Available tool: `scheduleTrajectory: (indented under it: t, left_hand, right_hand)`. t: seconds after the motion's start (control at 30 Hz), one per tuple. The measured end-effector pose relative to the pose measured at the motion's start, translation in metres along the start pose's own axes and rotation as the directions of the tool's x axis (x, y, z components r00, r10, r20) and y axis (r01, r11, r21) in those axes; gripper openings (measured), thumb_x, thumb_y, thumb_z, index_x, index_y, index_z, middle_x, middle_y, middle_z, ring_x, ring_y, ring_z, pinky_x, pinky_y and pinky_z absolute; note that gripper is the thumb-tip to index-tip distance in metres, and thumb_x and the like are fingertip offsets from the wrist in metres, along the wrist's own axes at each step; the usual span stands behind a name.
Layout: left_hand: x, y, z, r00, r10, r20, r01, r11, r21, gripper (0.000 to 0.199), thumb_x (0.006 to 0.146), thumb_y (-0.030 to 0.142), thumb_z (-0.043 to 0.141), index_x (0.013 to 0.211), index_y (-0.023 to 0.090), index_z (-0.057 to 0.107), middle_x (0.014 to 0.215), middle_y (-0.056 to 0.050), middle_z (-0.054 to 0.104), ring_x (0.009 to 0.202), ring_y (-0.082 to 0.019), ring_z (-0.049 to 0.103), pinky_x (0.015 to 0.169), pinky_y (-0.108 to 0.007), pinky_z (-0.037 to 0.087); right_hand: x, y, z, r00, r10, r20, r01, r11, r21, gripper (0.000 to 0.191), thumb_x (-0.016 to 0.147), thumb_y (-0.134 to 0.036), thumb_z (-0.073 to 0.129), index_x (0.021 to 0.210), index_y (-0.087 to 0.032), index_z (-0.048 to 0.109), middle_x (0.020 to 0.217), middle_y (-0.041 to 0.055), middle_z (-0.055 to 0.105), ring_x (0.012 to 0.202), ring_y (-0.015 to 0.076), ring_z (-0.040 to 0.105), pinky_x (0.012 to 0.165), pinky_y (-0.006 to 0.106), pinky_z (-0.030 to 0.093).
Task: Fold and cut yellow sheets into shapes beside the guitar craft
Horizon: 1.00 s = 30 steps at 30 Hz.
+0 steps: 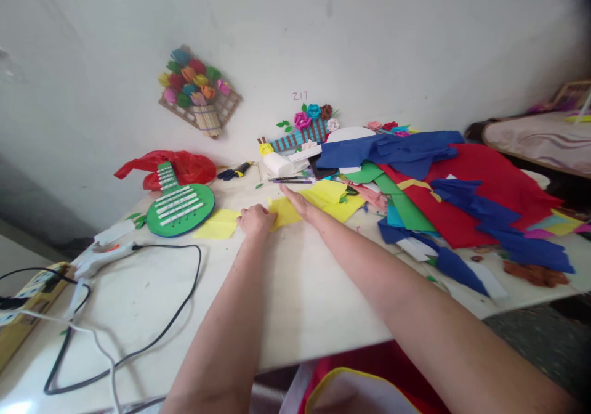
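A strip of yellow crepe paper [218,224] lies across the table in front of me, with a wider yellow part [344,209] on the right. My left hand [257,220] rests on the strip, its fingers curled down against the paper and the fingertips partly hidden. Just to its right, my right hand [295,201] lies edge-down on the same paper, fingers stretched out together. A green guitar-shaped craft piece [181,207] with white rolled strips is left of the paper. Behind my right hand are pens [290,180].
A glue gun [104,260] and its black cord lie on the left, near a power strip [34,309]. Pliers [235,170] and a red plastic bag [189,164] are at the back. Red paper [462,217], blue crepe paper [392,149] and scraps cover the right side.
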<state>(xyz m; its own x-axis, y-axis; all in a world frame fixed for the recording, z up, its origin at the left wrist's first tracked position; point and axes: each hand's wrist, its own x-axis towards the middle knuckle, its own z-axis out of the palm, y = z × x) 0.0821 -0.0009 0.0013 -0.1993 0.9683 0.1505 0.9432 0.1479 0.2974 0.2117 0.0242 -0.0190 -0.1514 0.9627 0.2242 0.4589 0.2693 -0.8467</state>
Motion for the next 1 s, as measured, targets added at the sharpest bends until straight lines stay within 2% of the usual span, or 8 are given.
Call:
scheduleTrajectory:
  t: [0.07,0.13,0.23,0.3,0.4,0.6,0.8,1.0]
  left_hand:
    - [0.001,-0.001,-0.001,1.000,-0.009,0.023,0.009,1.000,-0.024,0.021,0.061,0.041,0.060,0.072,0.024,0.061,0.088,-0.006,0.066,0.101,-0.026,0.052,0.084,-0.037,0.034]
    - [0.002,-0.002,-0.002,0.999,-0.010,0.042,0.012,0.999,-0.047,0.019,0.061,0.039,0.060,0.072,0.023,0.060,0.087,-0.005,0.067,0.098,-0.024,0.054,0.084,-0.037,0.033]
    - [0.004,-0.004,-0.001,0.997,-0.018,0.074,0.024,0.996,-0.082,0.019,0.061,0.039,0.060,0.072,0.023,0.058,0.086,-0.004,0.067,0.094,-0.023,0.057,0.084,-0.036,0.034]
    - [0.005,-0.005,-0.002,0.996,-0.024,0.086,0.033,0.995,-0.097,0.019,0.061,0.039,0.061,0.072,0.023,0.058,0.085,-0.004,0.068,0.093,-0.023,0.058,0.085,-0.037,0.034]
    - [0.007,-0.006,-0.003,0.995,-0.033,0.091,0.044,0.993,-0.113,0.020,0.062,0.040,0.061,0.072,0.023,0.057,0.085,-0.004,0.067,0.093,-0.023,0.059,0.084,-0.036,0.036]
    - [0.010,-0.010,-0.007,0.991,-0.051,0.122,0.070,0.985,-0.156,0.019,0.061,0.038,0.063,0.073,0.023,0.057,0.086,-0.005,0.067,0.090,-0.022,0.060,0.072,-0.030,0.042]
    - [0.014,-0.016,-0.008,0.994,-0.044,0.102,0.064,0.979,-0.195,0.017,0.061,0.034,0.063,0.070,0.022,0.056,0.080,-0.003,0.066,0.083,-0.020,0.061,0.064,-0.027,0.043]
    - [0.020,-0.022,-0.006,0.996,-0.049,0.073,0.067,0.962,-0.263,0.017,0.059,0.032,0.064,0.069,0.021,0.056,0.075,-0.004,0.065,0.078,-0.021,0.062,0.062,-0.028,0.045]
  right_hand:
    - [-0.001,0.000,-0.007,0.999,-0.037,-0.017,0.038,0.996,0.081,0.054,0.091,-0.039,0.025,0.135,-0.009,0.037,0.139,0.0071,0.037,0.128,0.0139,0.033,0.106,0.025,0.026]
    - [0.000,-0.001,-0.011,0.998,-0.058,-0.030,0.060,0.997,0.050,0.050,0.089,-0.031,0.032,0.134,-0.010,0.038,0.140,0.0070,0.036,0.129,0.0124,0.033,0.107,0.025,0.023]
    - [0.003,-0.001,-0.013,0.995,-0.104,0.008,0.104,0.985,-0.138,0.047,0.084,-0.020,0.036,0.130,-0.014,0.045,0.138,0.0039,0.039,0.130,0.0125,0.031,0.108,0.028,0.022]
    - [0.004,0.003,-0.016,0.988,-0.128,0.090,0.148,0.947,-0.285,0.047,0.081,-0.015,0.039,0.127,-0.016,0.049,0.137,0.0020,0.041,0.132,0.0137,0.027,0.109,0.030,0.020]
    - [0.003,0.011,-0.027,0.977,-0.094,0.193,0.172,0.880,-0.443,0.048,0.080,-0.013,0.040,0.126,-0.020,0.050,0.136,-0.0005,0.042,0.133,0.0168,0.023,0.110,0.035,0.018]
    - [-0.007,0.014,-0.046,0.957,-0.050,0.284,0.199,0.828,-0.525,0.048,0.083,-0.024,0.042,0.131,-0.025,0.043,0.141,-0.0035,0.034,0.136,0.0216,0.013,0.110,0.046,0.006]
    - [-0.012,0.009,-0.041,0.910,-0.037,0.414,0.290,0.769,-0.570,0.055,0.081,-0.040,0.047,0.134,-0.031,0.036,0.143,-0.0061,0.029,0.137,0.0228,0.007,0.108,0.048,0.001]
    - [-0.010,0.015,-0.039,0.899,0.008,0.437,0.271,0.774,-0.572,0.056,0.082,-0.047,0.041,0.135,-0.031,0.035,0.143,-0.0059,0.029,0.137,0.0227,0.006,0.109,0.046,0.002]
